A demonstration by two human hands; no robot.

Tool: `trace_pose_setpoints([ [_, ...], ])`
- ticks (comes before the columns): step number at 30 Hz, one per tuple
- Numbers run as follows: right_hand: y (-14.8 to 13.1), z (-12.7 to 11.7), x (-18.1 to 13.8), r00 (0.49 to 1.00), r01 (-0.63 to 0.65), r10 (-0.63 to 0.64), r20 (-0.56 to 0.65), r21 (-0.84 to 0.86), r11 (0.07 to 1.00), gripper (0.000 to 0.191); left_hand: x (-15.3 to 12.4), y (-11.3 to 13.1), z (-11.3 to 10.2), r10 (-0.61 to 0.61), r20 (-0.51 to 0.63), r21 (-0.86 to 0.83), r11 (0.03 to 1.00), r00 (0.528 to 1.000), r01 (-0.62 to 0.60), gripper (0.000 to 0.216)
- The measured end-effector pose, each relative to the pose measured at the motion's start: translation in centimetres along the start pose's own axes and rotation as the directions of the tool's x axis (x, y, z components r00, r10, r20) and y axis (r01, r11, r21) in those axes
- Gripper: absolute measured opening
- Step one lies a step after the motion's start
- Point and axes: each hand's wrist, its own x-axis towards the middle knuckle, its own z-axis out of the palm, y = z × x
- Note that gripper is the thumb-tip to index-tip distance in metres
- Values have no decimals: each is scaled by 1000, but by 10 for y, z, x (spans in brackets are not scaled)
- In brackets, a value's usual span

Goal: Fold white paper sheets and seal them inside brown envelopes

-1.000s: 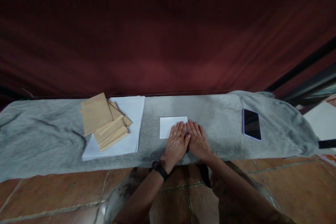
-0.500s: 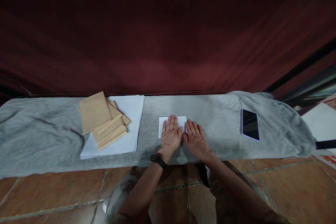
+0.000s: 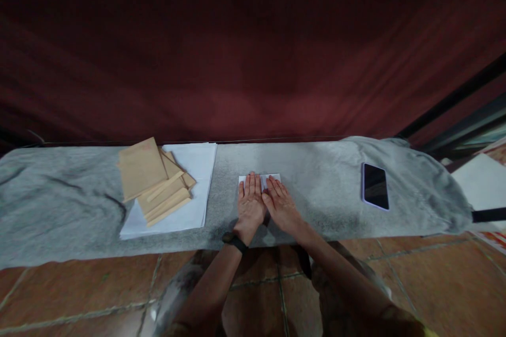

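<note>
A small folded white paper [image 3: 275,177] lies on a grey cloth [image 3: 324,184] in front of me. My left hand [image 3: 250,204] lies flat on it, fingers stretched out, palm down. Beside it my right hand [image 3: 279,204] also presses flat on the paper, fingers straight and angled to the upper left. Both hands cover most of the paper; only its far edge and corners show. A dark band sits on my left wrist.
To the left, a pile of several brown envelopes [image 3: 152,179] rests on white sheets [image 3: 197,168]. A dark phone [image 3: 374,186] lies on the cloth at the right. A dark red curtain hangs behind. Tiled floor lies below.
Both hands have slid leftward and further onto the paper, so that less of it shows than a second ago.
</note>
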Motion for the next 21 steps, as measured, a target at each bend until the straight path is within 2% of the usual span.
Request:
trace_pose_setpoints([
  [4, -6, 10, 5, 998, 47, -48, 29, 33, 998, 61, -2, -3, 0, 36, 39, 24, 999, 999, -37, 65],
  [9, -1, 15, 9, 999, 8, -7, 32, -30, 1000, 60, -1, 0, -2, 4, 53, 45, 999, 999, -6, 64],
  [14, 6, 16, 7, 1000, -14, 16, 17, -121, 993, 58, 0, 2, -4, -50, 37, 53, 997, 998, 48, 63],
  [21, 15, 18, 3, 998, -12, 4, -62, -121, 993, 61, -3, -4, -7, -75, -27, 33, 997, 997, 76, 62],
])
